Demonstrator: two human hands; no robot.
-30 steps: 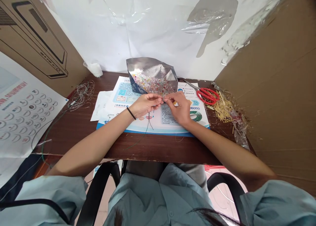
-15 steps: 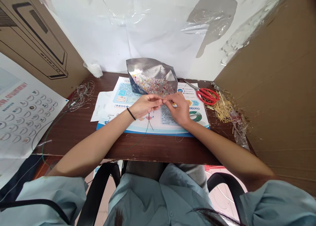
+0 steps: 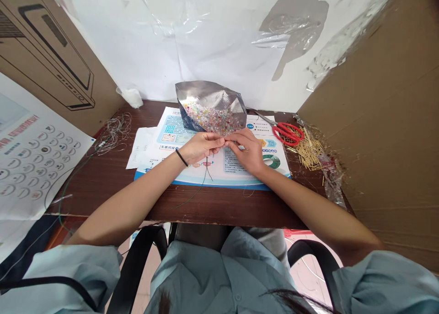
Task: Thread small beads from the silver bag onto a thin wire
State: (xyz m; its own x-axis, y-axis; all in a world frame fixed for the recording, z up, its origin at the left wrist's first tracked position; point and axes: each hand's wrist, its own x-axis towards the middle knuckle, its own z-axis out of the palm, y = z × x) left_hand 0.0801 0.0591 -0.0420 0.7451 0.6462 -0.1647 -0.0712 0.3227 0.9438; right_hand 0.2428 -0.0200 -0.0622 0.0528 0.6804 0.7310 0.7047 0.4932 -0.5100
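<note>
My left hand (image 3: pixel 202 147), with a black band at the wrist, is closed in a pinch. A thin dark thread (image 3: pixel 206 166) hangs from beneath its fingers, and its tail trails toward the table's front edge. My right hand (image 3: pixel 247 149) is closed too, its thumb and fingertips meeting the left fingertips. Whatever sits between the right fingertips is too small to make out. Just behind both hands stands an open silvery bag (image 3: pixel 212 115) of small multicoloured beads. Under the hands lies a printed sheet (image 3: pixel 178 172).
Red-handled scissors (image 3: pixel 288 133) lie at the right beside a heap of thin golden sticks (image 3: pixel 308 151) and crumpled clear plastic (image 3: pixel 331 181). A tangle of clear line (image 3: pixel 115 131) is at the left. Cardboard walls (image 3: pixel 387 121) flank the brown table (image 3: pixel 226 204).
The fingers of my right hand have shifted slightly against the left fingertips. Everything else stays in place.
</note>
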